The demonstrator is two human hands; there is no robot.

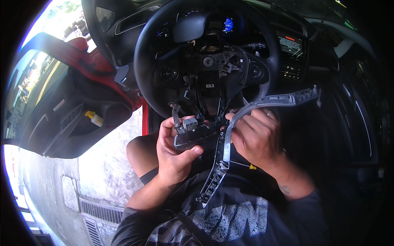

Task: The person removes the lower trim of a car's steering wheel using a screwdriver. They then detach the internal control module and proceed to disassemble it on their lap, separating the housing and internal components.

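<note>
Grey trim (228,143), a long bent strip, is held up between the person and the wheel (141,61), its lower end over the shirt (242,219) and its far end out to the right. The right hand (258,139) is closed on it near the bend, some fingertips hidden. Just beside it, the left hand (174,158) is clamped on a black module (196,138), thumb along the near edge, a grey connector (190,124) facing up. Both parts look to be off any mount, so the step in hand seems to be sorting or checking them in mid-air. Any next move would call for a firm hold on the module and care that the strip's long ends do not snag or flex. Beyond, the wheel's hub (208,61) is bare; a screen (291,47) glows to the right, and the door (86,131) hangs open at left.
</note>
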